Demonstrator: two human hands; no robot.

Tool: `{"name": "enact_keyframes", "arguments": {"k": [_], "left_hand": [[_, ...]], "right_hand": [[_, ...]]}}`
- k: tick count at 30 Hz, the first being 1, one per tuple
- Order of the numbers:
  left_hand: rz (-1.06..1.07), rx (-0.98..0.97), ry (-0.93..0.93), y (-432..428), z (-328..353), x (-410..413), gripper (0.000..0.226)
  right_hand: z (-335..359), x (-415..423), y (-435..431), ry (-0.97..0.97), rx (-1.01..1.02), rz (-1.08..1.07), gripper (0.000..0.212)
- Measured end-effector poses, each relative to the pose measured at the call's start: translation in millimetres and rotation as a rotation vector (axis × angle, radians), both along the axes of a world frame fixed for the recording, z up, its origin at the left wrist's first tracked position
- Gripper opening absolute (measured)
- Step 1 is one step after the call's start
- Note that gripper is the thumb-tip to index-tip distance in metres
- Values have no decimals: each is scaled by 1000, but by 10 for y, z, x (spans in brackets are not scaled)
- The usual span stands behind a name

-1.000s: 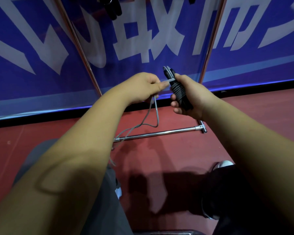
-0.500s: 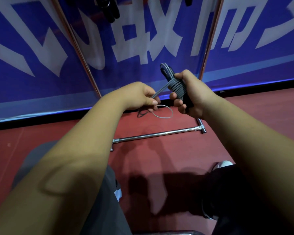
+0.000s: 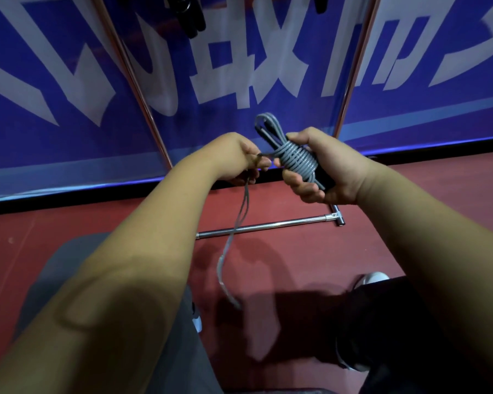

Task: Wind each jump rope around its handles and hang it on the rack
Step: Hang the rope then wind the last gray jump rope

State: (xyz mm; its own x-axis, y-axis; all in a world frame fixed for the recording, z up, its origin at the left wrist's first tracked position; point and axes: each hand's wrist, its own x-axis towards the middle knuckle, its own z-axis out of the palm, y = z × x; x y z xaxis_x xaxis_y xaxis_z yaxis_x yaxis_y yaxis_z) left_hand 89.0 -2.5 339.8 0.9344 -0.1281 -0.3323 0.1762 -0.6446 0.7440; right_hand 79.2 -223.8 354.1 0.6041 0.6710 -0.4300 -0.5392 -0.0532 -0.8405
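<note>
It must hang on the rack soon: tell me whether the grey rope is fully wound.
Not fully. Grey coils wrap the handles in the right hand, but a loose tail hangs below the left hand.

The right hand (image 3: 342, 166) and the wound grey cord (image 3: 296, 160) hide most of the black handles (image 3: 325, 176), the cord's loose tail (image 3: 219, 268) blurs at lower centre, and the frame's top edge cuts off hanging black objects (image 3: 190, 18) and 2 rack uprights (image 3: 355, 66).

Large white Chinese characters ran across the blue banner (image 3: 69, 149), tops cropped off, none fully readable
</note>
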Motion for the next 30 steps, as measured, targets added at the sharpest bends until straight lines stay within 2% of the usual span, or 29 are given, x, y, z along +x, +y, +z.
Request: {"name": "enact_keyframes", "arguments": {"k": [2,7,9,13,16,18,23,26,30], "left_hand": [[-2,-73,-18,29,41,-10,7],[-51,-159,-144,10,224,-22,9],[-47,-217,-160,-3,279,-35,10],[-83,-132,-282,13,384,-57,12],[-69,-62,-380,34,426,-54,14],[-48,-4,-431,47,423,-40,19],[-173,354,-425,68,351,-48,24],[-140,493,-348,76,257,-33,23],[-94,527,-272,29,156,-21,28]], "right_hand": [[-10,-52,22,-7,-10,125,43],[-84,-68,26,35,-100,300,45],[-118,-76,47,21,-127,321,44],[-174,-58,76,38,-168,297,40],[-177,-6,71,15,-253,203,38],[-200,39,86,6,-285,65,39],[-329,132,169,39,-192,-336,31],[-353,153,194,56,-155,-388,31],[-347,150,220,64,-91,-396,37]]}}
